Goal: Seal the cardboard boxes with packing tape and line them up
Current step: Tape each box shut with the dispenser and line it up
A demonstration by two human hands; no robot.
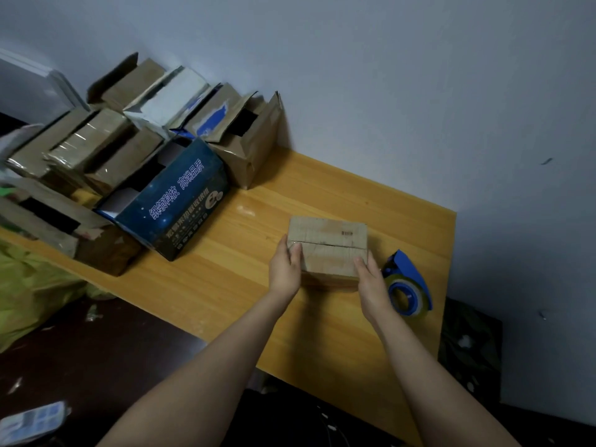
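Observation:
A small cardboard box point(327, 245) sits on the wooden table point(225, 285), its two top flaps closed with a seam running across. My left hand point(285, 269) presses flat against the box's left side, fingers straight. My right hand point(371, 282) presses its right near corner the same way. A blue tape dispenser point(407, 287) with a roll of clear tape lies on the table just right of my right hand.
Several open cardboard boxes point(245, 140) and a dark blue printed box point(174, 201) crowd the table's left and back by the wall. A yellow-green bag point(29, 285) lies on the floor at left. The table's right edge is close to the dispenser.

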